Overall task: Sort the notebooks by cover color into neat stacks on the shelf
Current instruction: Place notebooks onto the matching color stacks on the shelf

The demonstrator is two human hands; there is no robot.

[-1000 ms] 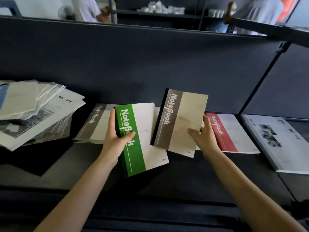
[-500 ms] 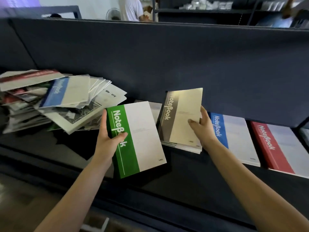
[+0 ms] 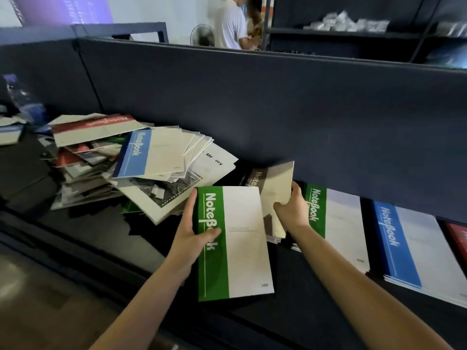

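Observation:
My left hand (image 3: 193, 234) grips a green notebook (image 3: 242, 238) by its spine, held above the dark shelf (image 3: 106, 223). My right hand (image 3: 293, 210) holds a brown notebook (image 3: 276, 180) by its right edge, over a brown stack whose edges show below it. To the right lie sorted stacks: green (image 3: 338, 223), blue (image 3: 409, 246) and red (image 3: 458, 238) at the frame edge. A messy heap of unsorted notebooks (image 3: 141, 162) lies to the left.
A dark upper shelf board (image 3: 278, 102) overhangs the sorted stacks. A person in a white shirt (image 3: 230, 24) stands behind the shelf unit. Another dark rack (image 3: 353, 34) with white packs is at the back right.
The view has swung left, bringing more of the messy heap into sight. My right hand has carried the brown notebook back and lower onto the brown stack. My left hand still holds the green notebook.

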